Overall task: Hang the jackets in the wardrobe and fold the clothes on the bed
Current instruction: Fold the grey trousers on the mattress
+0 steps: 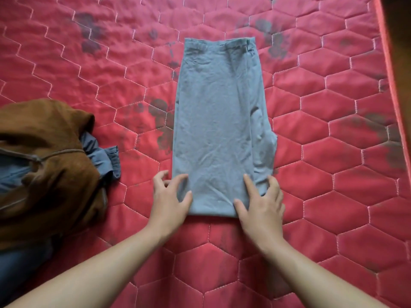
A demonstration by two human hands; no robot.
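As left hand [171, 198] and right hand [261, 205] touch trousers [220, 121], brown heap [44, 170] cropped

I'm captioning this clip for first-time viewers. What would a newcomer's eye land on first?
The grey-blue trousers, folded lengthwise, lie flat in the middle of the red quilted mattress. The left hand and right hand rest on their near corners. A brown garment heaped with blue clothing sits at the left edge.
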